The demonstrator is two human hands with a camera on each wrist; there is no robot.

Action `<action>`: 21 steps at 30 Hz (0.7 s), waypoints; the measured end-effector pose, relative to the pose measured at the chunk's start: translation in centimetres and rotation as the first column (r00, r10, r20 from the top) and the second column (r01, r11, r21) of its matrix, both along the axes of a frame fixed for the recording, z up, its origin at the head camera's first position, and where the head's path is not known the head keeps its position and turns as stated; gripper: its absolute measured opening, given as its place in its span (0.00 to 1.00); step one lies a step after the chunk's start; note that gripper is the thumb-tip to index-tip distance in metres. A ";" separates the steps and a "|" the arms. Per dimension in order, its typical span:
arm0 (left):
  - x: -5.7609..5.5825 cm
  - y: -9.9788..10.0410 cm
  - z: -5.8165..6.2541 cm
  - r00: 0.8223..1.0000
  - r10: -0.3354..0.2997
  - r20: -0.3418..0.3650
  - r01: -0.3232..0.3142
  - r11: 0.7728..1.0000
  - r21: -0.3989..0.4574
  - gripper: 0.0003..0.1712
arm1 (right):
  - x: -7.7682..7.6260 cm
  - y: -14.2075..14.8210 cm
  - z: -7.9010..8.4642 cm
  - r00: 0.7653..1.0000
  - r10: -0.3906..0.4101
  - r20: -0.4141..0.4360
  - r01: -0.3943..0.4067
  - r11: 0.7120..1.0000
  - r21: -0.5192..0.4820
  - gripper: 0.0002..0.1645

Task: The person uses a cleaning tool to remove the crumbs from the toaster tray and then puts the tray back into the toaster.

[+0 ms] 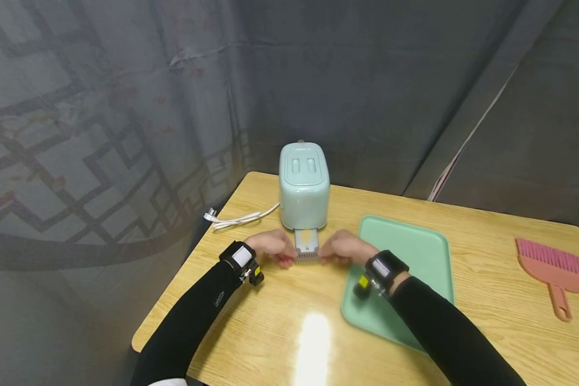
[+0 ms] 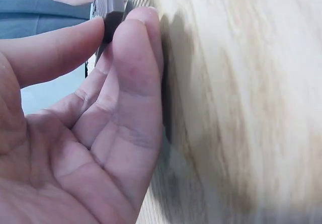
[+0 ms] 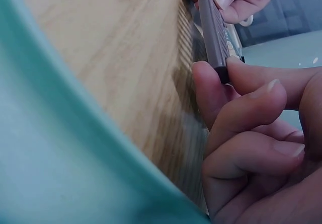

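A mint-green toaster (image 1: 304, 187) stands upright at the table's back edge. From under its near end sticks out a crumb tray (image 1: 306, 238), a flat silvery plate with a yellowish patch and a grey ridged front edge. My left hand (image 1: 274, 247) pinches the left end of that edge between thumb and fingers. On the opposite end my right hand (image 1: 343, 246) does the same. Close up in the right wrist view, the grey edge of the crumb tray (image 3: 214, 32) sits between thumb and index fingertip, low over the wood. The tray's far part is hidden beneath the toaster.
A green rectangular serving tray (image 1: 402, 230) lies right of the toaster, under my right wrist. The toaster's white cord (image 1: 241, 219) lies bundled to the left, its plug at the table's edge. Far right rests an orange dustpan with a pink-bristled brush (image 1: 552, 262). Grey curtains hang behind.
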State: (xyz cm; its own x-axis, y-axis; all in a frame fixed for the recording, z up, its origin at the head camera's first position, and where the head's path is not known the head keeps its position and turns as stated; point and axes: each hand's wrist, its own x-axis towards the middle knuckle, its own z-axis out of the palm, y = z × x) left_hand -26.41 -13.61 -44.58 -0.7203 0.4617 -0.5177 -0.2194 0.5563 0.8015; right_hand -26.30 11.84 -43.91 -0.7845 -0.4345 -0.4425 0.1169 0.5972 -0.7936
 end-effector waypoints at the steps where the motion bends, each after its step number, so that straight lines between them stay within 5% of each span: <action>1: 0.1 0.0 0.0 1.000 -0.009 -0.004 0.009 1.000 0.000 0.09 | 0.2 0.0 0.0 1.000 0.004 0.000 -0.004 1.000 -0.004 0.13; 10: 1.4 0.1 0.5 0.998 -0.057 0.009 0.057 0.998 -0.012 0.09 | 1.4 0.4 0.0 0.999 0.038 -0.002 -0.038 0.999 -0.033 0.13; 21: 2.4 0.7 1.3 0.987 -0.158 0.035 0.160 0.986 -0.046 0.07 | 2.3 0.8 0.6 0.994 0.108 0.036 -0.110 0.992 0.055 0.11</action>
